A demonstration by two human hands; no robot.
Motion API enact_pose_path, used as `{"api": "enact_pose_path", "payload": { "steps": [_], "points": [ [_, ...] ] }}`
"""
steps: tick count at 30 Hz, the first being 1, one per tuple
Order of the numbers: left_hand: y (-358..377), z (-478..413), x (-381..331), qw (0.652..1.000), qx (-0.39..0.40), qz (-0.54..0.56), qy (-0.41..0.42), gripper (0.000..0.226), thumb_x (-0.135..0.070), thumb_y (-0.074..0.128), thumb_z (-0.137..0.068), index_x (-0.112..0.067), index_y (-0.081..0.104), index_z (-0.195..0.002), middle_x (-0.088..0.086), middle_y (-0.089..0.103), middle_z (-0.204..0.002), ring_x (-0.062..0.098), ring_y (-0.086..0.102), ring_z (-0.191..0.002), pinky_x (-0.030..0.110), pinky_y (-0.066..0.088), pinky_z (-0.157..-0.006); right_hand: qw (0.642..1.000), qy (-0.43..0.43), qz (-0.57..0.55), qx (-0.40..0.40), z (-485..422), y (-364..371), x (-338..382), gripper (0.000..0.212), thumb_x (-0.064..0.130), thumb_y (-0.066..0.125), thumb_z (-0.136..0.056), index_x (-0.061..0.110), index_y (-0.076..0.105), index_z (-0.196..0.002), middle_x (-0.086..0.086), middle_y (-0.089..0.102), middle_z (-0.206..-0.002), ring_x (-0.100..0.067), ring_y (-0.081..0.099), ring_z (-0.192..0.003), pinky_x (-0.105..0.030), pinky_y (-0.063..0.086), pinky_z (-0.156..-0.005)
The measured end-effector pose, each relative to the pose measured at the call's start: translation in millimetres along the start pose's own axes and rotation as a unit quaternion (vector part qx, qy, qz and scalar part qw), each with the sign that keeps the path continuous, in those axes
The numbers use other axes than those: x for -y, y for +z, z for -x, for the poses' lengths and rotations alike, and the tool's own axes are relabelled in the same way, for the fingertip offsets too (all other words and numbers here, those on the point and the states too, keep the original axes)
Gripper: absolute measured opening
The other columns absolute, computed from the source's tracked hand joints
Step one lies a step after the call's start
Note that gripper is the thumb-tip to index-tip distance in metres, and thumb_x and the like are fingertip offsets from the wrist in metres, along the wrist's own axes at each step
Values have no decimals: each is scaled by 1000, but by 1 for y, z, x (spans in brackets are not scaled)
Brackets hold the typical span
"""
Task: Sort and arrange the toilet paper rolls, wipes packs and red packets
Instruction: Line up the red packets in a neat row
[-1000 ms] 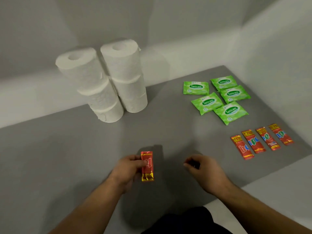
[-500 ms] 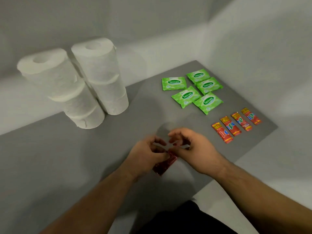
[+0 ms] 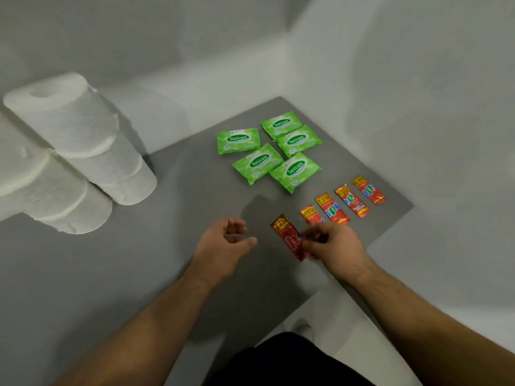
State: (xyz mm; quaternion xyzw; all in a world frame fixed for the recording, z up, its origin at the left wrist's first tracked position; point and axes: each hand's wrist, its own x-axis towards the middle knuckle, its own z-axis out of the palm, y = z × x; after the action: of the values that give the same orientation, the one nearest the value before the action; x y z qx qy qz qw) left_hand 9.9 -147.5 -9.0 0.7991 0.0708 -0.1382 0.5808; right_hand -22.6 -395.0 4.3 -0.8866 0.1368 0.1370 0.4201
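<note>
My right hand point(image 3: 335, 247) pinches a red packet point(image 3: 289, 238) and holds it low over the grey mat point(image 3: 181, 232), just left of a row of several red packets point(image 3: 351, 200). The nearest packet of that row is partly hidden behind my fingers. My left hand point(image 3: 223, 246) hovers beside it, fingers loosely curled and holding nothing. Several green wipes packs point(image 3: 271, 154) lie clustered behind the row. Two stacks of white toilet paper rolls point(image 3: 80, 151) stand at the far left.
White walls close off the back and the right side. The mat's right edge point(image 3: 398, 218) runs just past the last red packet, and a white surface point(image 3: 348, 330) begins beyond its near corner.
The red packet passed from my left hand to my right hand and moved right toward the packet row. My left hand let go and drew back. The view swung to the right.
</note>
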Motion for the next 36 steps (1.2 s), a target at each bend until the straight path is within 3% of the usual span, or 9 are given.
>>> {"api": "enact_pose_path", "payload": {
  "steps": [5, 8, 12, 16, 18, 21, 26, 31, 36],
  "points": [
    [34, 3, 22, 998, -17, -35, -53, 26, -4, 82, -84, -9, 67, -104, 4, 70, -95, 16, 66, -85, 8, 52, -69, 999, 19, 34, 20, -35, -10, -41, 23, 19, 68, -95, 26, 70, -116, 9, 65, -108, -5, 60, -97, -15, 46, -77],
    [49, 14, 33, 996, -31, -41, -79, 26, -3, 81, -85, -5, 67, -106, 6, 70, -96, 16, 65, -84, 9, 52, -68, 996, 24, 65, 46, -49, -4, -53, 21, 19, 67, -95, 25, 68, -115, 9, 62, -106, -5, 58, -96, -23, 49, -86],
    [61, 28, 44, 993, -44, -45, -96, 22, -4, 81, -84, -11, 68, -100, 6, 71, -99, 16, 67, -87, 16, 52, -78, 987, -14, 150, 55, -57, -3, -59, 16, 27, 67, -95, 24, 66, -111, 4, 66, -104, -11, 61, -96, -35, 55, -94],
    [64, 32, 50, 990, -41, -61, -117, 20, -5, 82, -83, -11, 69, -97, 8, 74, -94, 14, 67, -83, 19, 52, -77, 972, -48, 216, 83, -61, -5, -59, 22, 34, 61, -98, 26, 67, -118, 3, 67, -109, -8, 54, -91, -33, 51, -94],
    [66, 30, 52, 990, -23, -89, -108, 20, -3, 82, -83, -12, 68, -94, 5, 72, -90, 4, 64, -75, 11, 50, -71, 967, -63, 230, 93, -62, -5, -59, 25, 34, 58, -100, 25, 66, -121, 3, 66, -110, -8, 53, -92, -31, 49, -92],
    [68, 25, 55, 988, 16, -131, -81, 26, -6, 84, -82, -22, 66, -91, -4, 69, -87, -6, 62, -70, 14, 48, -72, 963, -70, 242, 91, -59, -5, -60, 27, 35, 54, -102, 24, 66, -124, 3, 66, -112, -9, 55, -96, -28, 47, -91],
    [70, 18, 52, 976, 76, -194, -57, 25, -25, 85, -82, -34, 65, -94, -10, 72, -97, 6, 68, -87, 21, 52, -79, 977, -53, 200, 48, -38, -12, -61, 26, 30, 57, -101, 27, 66, -125, 8, 63, -120, -9, 56, -109, -27, 47, -96],
    [68, 6, 43, 962, 111, -250, 8, 27, -28, 82, -82, -33, 66, -103, -13, 69, -99, 5, 66, -88, 22, 54, -84, 979, -53, 192, -42, -20, -23, -69, 14, 28, 59, -99, 26, 70, -108, 10, 57, -104, -7, 54, -95, -19, 43, -79],
    [76, -10, 21, 939, 137, -298, 101, 55, -30, 81, -81, -28, 62, -133, -16, 61, -119, -1, 58, -105, 15, 46, -96, 974, -19, 170, -145, -18, -49, -94, 13, 16, 64, -94, 22, 74, -98, 6, 61, -97, -10, 56, -84, -19, 44, -71]
  ]
}}
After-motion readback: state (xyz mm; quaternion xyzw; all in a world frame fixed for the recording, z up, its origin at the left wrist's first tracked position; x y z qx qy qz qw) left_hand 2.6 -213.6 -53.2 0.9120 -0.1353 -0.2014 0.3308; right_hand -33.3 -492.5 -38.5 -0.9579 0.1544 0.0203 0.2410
